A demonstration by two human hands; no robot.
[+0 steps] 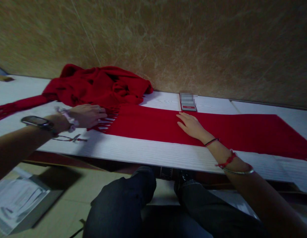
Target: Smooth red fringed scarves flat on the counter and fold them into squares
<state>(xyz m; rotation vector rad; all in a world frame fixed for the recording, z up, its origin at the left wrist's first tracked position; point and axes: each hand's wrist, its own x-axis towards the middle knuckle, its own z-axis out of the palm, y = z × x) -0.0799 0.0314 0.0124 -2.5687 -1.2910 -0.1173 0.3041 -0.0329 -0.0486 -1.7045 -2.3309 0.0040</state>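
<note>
A red scarf [148, 124] lies flat and long across the white table, its fringed end toward the left. My right hand [191, 126] rests palm down on the scarf's middle with the fingers outstretched. By the left fringe is my left hand [90, 115], its fingers stretched out flat over the fringe strands, part of which it hides. Behind that hand, a crumpled heap of red cloth [94, 84] lies against the wall, one strip of it trailing off to the left.
A phone [188, 102] lies just beyond the scarf, near the wall [168, 43]. A cord dangles from my left wrist onto the white table [143, 150]. On the floor at lower left stands a box with papers [19, 201]. My legs [123, 201] are below the table edge.
</note>
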